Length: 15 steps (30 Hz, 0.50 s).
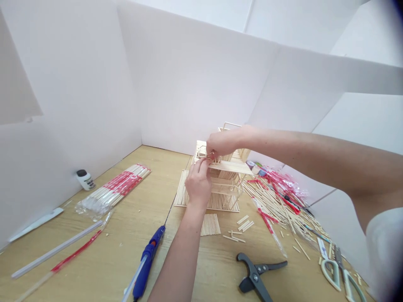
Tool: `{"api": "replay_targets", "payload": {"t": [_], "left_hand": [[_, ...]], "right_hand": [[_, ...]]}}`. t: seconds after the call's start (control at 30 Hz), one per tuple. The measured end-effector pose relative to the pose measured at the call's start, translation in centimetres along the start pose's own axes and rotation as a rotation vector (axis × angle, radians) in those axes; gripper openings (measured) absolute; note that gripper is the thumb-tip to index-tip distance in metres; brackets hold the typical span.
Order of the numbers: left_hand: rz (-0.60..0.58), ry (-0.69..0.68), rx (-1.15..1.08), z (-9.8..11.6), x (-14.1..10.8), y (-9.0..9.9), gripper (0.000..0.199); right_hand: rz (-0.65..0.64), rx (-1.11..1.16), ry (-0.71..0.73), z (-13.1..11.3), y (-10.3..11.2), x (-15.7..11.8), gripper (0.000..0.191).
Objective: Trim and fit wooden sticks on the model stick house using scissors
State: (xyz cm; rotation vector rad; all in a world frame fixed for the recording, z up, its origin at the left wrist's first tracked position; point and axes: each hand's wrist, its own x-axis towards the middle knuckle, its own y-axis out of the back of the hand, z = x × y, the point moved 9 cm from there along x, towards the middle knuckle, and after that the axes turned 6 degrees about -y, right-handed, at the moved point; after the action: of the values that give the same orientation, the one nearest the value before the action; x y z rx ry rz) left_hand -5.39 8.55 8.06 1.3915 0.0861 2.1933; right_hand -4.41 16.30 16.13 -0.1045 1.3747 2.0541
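Observation:
A small house model of thin wooden sticks (225, 188) stands on a stick base in the middle of the table. My left hand (199, 180) is at its upper left front, fingers bent together at the edge of the upper floor. Just above it, my right hand (220, 144) reaches across from the right with its fingers closed by the small stick railing. The two hands' fingertips nearly meet. Whatever they pinch is too small and partly hidden to make out.
A blue glue gun (148, 262), packaged sticks (121, 186) and a small bottle (85, 179) are left. A stick panel (210, 224) lies in front of the model. Grey cutters (253, 274), scissors (341, 268) and loose sticks (270, 201) are right. White walls surround the table.

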Motion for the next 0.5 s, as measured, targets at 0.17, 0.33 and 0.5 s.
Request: {"api": "replay_targets", "payload": {"t": [0.17,0.33,0.5], "left_hand": [[-0.011,0.006,-0.010,0.1,-0.1,0.1,0.028],[-0.011,0.000,-0.027,0.3,0.0,0.2,0.030],[-0.021,0.023,-0.023,0.1,0.0,0.1,0.034]], "right_hand": [[-0.041,-0.035,-0.012,-0.4,0.0,0.5,0.017],[-0.090,0.047,-0.078,0.2,0.2,1.2,0.008],[-0.105,0.073,0.018,-0.1,0.6,1.6,0.006]]}}
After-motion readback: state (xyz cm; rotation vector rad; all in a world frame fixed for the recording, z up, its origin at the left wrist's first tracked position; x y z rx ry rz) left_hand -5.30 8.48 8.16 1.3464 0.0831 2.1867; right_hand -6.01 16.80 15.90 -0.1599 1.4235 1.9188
